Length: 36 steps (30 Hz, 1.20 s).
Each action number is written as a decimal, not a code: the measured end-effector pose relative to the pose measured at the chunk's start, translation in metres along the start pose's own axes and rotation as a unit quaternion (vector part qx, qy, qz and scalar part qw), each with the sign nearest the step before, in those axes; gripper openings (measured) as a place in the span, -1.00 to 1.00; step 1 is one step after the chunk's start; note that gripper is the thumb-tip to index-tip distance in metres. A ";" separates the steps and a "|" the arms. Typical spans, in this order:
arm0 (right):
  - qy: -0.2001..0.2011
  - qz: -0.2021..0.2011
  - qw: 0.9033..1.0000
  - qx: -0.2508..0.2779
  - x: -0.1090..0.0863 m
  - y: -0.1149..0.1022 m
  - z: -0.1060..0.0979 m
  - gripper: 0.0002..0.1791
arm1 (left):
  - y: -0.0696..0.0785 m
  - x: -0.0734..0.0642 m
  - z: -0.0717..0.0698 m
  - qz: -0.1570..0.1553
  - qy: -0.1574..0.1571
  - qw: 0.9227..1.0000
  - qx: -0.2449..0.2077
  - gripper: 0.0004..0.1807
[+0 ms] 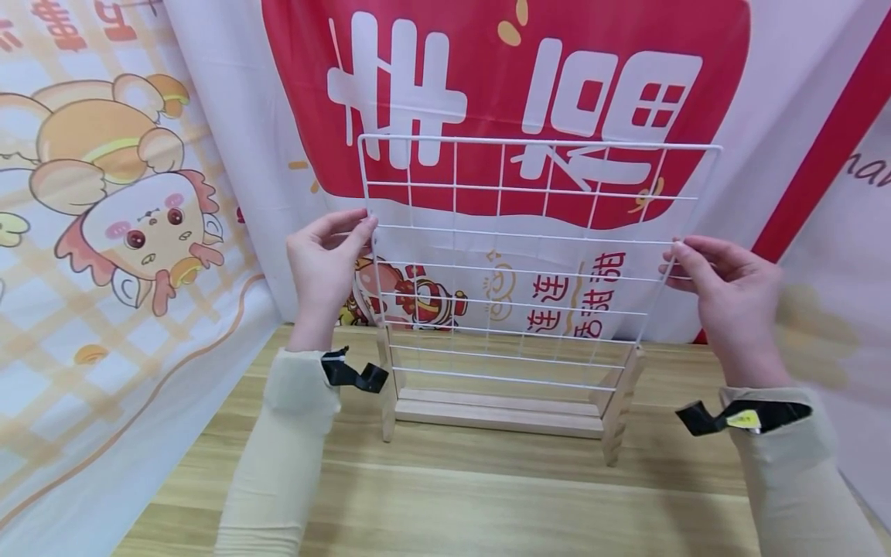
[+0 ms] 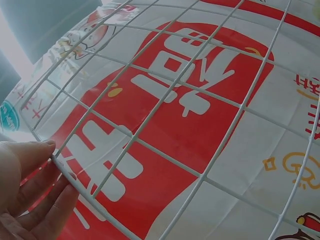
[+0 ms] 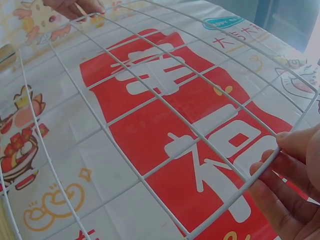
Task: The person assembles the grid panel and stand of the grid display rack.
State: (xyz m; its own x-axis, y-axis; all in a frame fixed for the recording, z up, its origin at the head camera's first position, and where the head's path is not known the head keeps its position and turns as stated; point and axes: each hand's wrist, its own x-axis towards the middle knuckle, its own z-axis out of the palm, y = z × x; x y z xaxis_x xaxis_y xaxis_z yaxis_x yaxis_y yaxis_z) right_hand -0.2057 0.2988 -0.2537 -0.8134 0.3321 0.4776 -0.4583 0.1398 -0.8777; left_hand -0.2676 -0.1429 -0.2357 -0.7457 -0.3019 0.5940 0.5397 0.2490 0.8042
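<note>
A white wire grid panel (image 1: pixel 543 142) stands upright, spanning the space between my two hands. My left hand (image 1: pixel 323 259) pinches its left side wire between thumb and fingers, seen close up in the left wrist view, where that hand (image 2: pixel 37 187) grips the frame. On the opposite side wire, my right hand (image 1: pixel 739 290) pinches at about the same height; the right wrist view shows this hand (image 3: pixel 287 182) with its thumb and fingers on the wire. The panel's lower end is between the uprights of a wooden stand (image 1: pixel 497 418). Whether it touches the base bar, I cannot tell.
The stand rests on a wood-grain table (image 1: pixel 445 503). Behind it hangs a white cloth with a red printed patch (image 1: pixel 480 73), close to the panel. A cartoon-printed cloth (image 1: pixel 139 224) hangs at the left. Black straps (image 1: pixel 351 375) circle both sleeve cuffs.
</note>
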 end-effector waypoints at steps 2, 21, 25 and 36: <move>-0.001 0.002 1.000 -0.002 0.000 0.000 0.000 -0.50 | -0.001 0.000 0.000 0.004 0.000 1.000 0.006 -0.62; -0.010 0.003 1.000 0.004 -0.002 0.001 -0.001 -0.49 | -0.006 -0.004 0.001 0.001 0.004 1.000 -0.004 -0.64; -0.013 0.005 1.000 0.007 -0.002 0.003 0.000 -0.50 | -0.008 -0.005 0.001 0.000 0.002 1.000 -0.006 -0.64; -0.022 0.010 1.000 0.010 -0.005 0.011 -0.001 -0.54 | -0.016 -0.010 0.000 0.003 -0.007 1.000 -0.016 -0.62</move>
State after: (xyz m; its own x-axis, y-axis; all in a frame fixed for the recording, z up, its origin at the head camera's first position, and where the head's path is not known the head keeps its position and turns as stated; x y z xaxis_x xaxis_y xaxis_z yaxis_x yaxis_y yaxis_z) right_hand -0.2061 0.2996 -0.2658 -0.8372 0.2930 0.4617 -0.4484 0.1154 -0.8863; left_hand -0.2685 -0.1439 -0.2546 -0.7482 -0.2869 0.5983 0.5561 0.2207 0.8013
